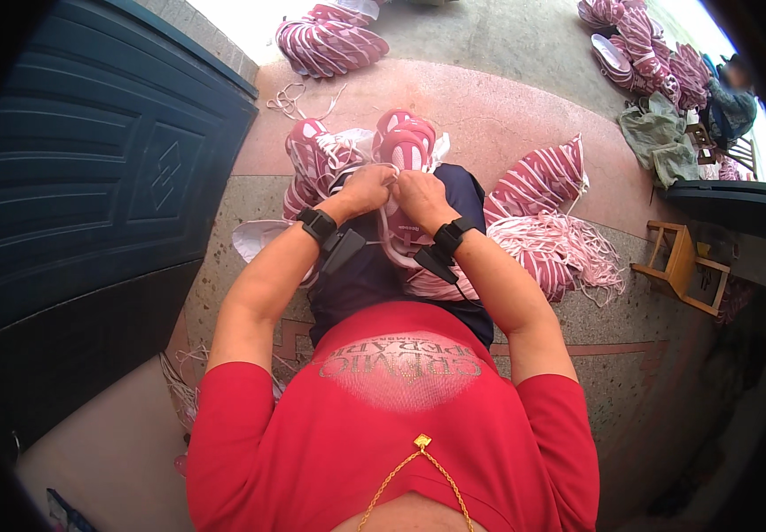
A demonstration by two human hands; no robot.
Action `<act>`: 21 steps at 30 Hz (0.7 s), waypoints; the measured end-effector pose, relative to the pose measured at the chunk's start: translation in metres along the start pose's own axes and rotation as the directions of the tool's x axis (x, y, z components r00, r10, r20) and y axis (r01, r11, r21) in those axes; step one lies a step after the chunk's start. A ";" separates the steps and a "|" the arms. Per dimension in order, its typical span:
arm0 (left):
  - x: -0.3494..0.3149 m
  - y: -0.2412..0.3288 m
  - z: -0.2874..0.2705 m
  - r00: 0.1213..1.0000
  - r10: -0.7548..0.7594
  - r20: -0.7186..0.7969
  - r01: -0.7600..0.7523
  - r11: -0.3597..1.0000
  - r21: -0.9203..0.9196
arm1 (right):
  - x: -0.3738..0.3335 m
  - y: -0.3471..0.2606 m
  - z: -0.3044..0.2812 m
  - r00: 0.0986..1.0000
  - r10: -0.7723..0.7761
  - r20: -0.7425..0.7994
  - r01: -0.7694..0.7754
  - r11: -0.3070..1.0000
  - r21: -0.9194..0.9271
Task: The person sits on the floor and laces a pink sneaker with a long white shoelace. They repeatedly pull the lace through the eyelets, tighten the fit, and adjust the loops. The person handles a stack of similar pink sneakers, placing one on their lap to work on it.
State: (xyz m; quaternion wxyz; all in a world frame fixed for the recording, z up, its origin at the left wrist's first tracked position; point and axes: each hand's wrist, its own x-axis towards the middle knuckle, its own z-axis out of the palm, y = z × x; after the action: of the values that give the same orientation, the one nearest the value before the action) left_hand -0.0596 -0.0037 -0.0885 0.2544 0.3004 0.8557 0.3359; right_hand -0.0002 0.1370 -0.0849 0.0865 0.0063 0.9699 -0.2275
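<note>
A pink and white shoe upper (405,146) lies on my lap. My left hand (368,188) and my right hand (418,195) meet over it, both pinching a white lace (390,232) at its opening. A second pink upper (312,151) rests just to the left of it. Each wrist wears a black band with a small black device hanging from it. My dark trousers (374,279) and red shirt fill the lower middle.
A pile of pink uppers and loose laces (553,239) lies on the floor at my right. More piles sit at the top (329,40) and top right (644,49). A dark panelled door (90,195) stands left; a small wooden stool (680,262) stands right. Another person sits far top right.
</note>
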 end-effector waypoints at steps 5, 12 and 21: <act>-0.005 0.008 -0.001 1.000 0.007 -0.002 -0.007 0.999 -0.044 | -0.001 -0.005 -0.003 0.998 0.051 -0.039 -0.050 0.998 0.034; -0.006 0.003 0.002 1.000 0.008 0.007 -0.007 0.996 -0.089 | -0.008 0.001 0.005 0.989 -0.119 -0.092 0.113 0.992 -0.063; -0.024 0.023 0.003 0.948 0.146 -0.282 -0.123 0.988 0.098 | -0.016 0.007 -0.024 0.976 -0.216 0.033 0.216 0.976 -0.010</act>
State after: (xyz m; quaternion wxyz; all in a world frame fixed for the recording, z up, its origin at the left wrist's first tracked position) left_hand -0.0337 -0.0056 -0.0681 0.0916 0.3157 0.8737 0.3585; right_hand 0.0120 0.1539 -0.0642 0.0766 -0.1033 0.9648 -0.2292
